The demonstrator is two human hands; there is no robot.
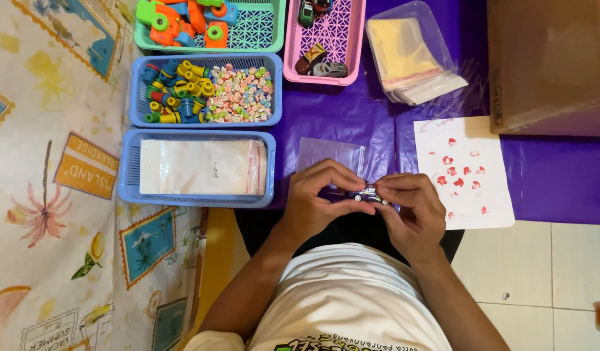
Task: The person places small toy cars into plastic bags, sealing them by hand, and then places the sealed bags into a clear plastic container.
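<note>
Two hands meet over the lap: the left hand [316,198] and right hand [410,208] both pinch a small silver toy car [370,194], fingers curled shut around it, hiding most of its body. Just beyond the fingertips lies a clear plastic bag [329,154], partly covered by them.

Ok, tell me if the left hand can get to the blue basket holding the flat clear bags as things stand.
Probably yes. The blue basket sits just to the left of the left hand with nothing lying between them, and its top is open. But both that hand and the right hand are pinching a small toy car, so it would have to let go first.
</note>
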